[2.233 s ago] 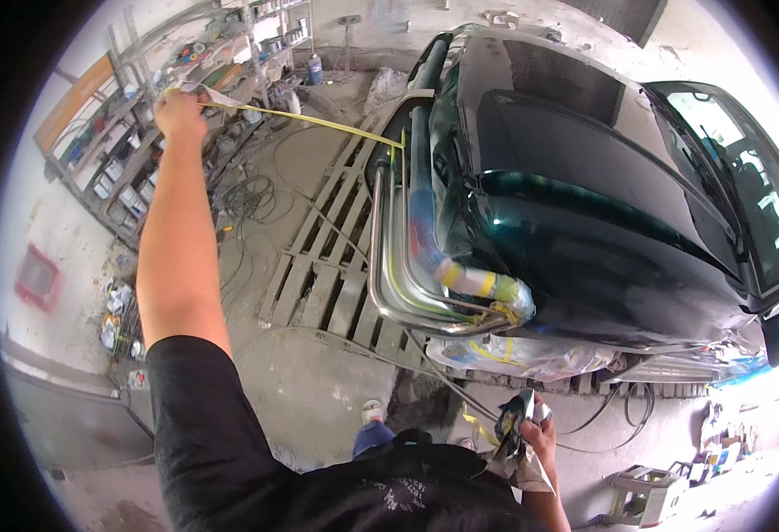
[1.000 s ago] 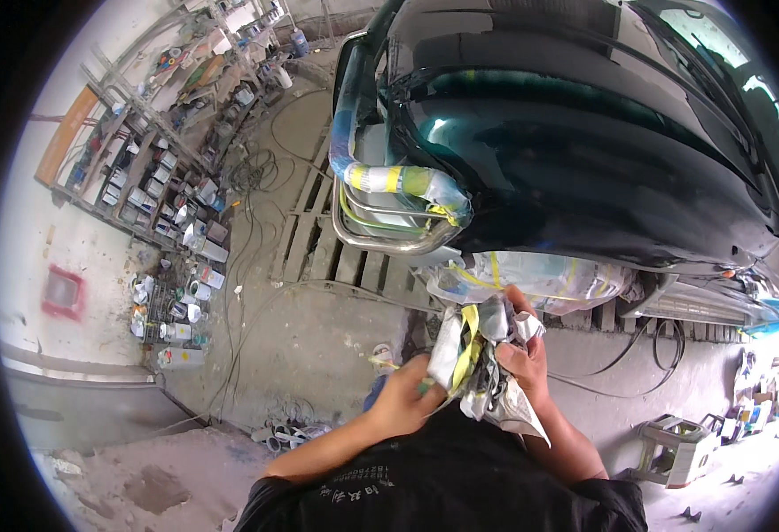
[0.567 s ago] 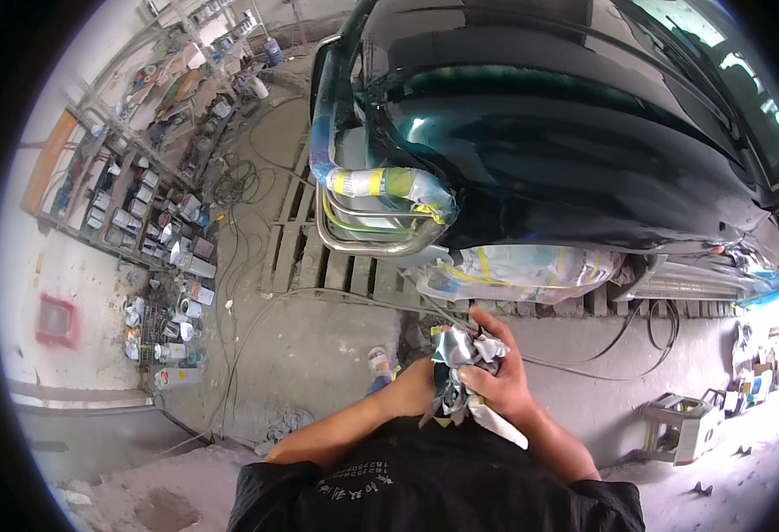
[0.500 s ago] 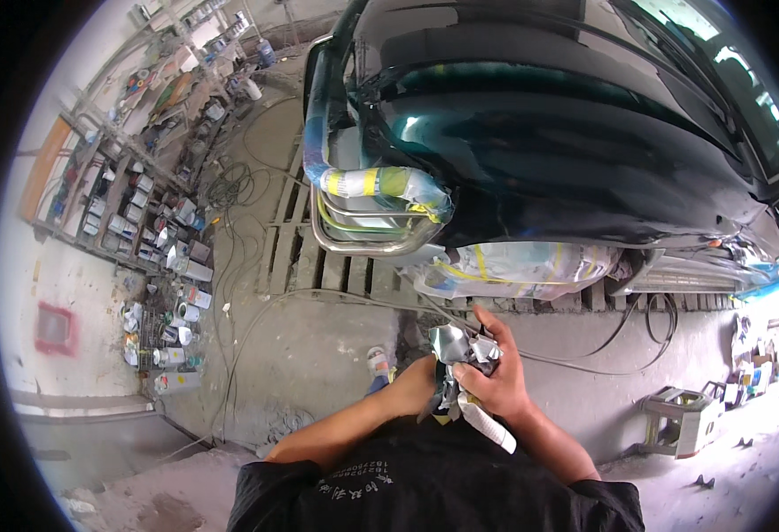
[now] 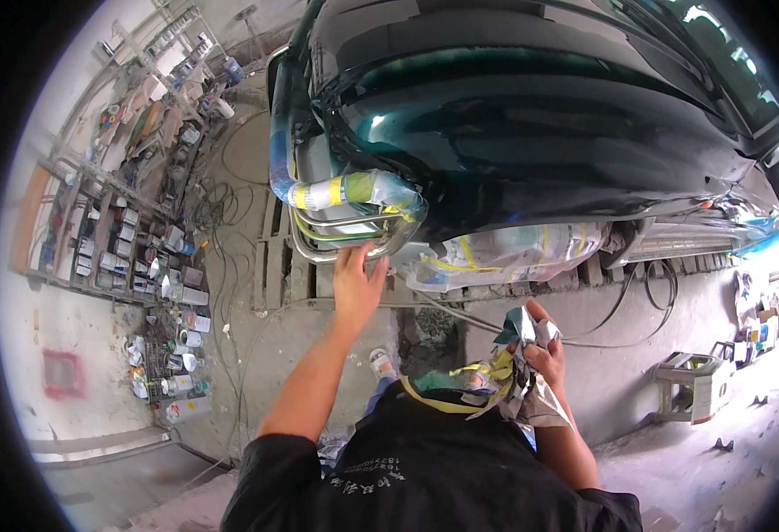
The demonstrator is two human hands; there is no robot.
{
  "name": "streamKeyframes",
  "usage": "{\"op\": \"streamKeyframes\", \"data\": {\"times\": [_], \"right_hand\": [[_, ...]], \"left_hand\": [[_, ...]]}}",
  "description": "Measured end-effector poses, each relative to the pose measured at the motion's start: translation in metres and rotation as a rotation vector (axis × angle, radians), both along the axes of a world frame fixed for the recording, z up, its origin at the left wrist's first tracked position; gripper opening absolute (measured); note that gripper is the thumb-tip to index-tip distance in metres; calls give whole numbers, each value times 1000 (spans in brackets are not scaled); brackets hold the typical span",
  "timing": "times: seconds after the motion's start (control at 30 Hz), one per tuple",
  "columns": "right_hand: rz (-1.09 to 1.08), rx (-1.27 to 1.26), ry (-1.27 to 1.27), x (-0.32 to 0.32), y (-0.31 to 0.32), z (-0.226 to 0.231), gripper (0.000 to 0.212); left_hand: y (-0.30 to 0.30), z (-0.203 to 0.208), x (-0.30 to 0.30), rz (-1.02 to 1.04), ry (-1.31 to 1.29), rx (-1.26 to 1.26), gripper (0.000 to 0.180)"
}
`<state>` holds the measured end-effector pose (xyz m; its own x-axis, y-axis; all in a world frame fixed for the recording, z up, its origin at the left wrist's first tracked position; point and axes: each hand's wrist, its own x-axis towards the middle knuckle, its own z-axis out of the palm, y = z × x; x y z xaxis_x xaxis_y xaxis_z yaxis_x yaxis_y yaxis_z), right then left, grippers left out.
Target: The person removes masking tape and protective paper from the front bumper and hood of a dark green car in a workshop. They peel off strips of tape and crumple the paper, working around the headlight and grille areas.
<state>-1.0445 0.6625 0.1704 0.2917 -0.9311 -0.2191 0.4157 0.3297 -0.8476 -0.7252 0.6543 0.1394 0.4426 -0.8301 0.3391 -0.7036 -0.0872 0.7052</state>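
My left hand reaches forward to the bent chrome tube at the car's front corner. Its fingers are stretched out and apart, with the tips at the tube's lower edge; whether they press on it I cannot tell. Above it, a padded tube section is wrapped in paper, film and yellow tape. Closer to my body, my right hand grips a bundle of crumpled masking paper. Strips of yellow tape trail from that bundle across the front of my black shirt.
The dark green car fills the far side, its wheel area covered by taped masking film. Slatted pallets lie beneath. A hose loops at right, near a plastic stool. Shelves with several cans line the left.
My left hand has left the paper bundle and moved forward to the chrome tube. My right hand has shifted right with the bundle, and yellow tape strips now hang out of it.
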Motion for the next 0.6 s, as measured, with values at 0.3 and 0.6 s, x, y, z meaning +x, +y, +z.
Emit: {"op": "streamKeyframes", "data": {"times": [0.3, 0.6], "right_hand": [[-87, 16, 27, -15, 13, -9, 80], [-71, -6, 94, -9, 21, -5, 78]], "left_hand": [[-43, -41, -1, 103, -370, -109, 40], [-58, -53, 2, 174, -278, -116, 18]]}}
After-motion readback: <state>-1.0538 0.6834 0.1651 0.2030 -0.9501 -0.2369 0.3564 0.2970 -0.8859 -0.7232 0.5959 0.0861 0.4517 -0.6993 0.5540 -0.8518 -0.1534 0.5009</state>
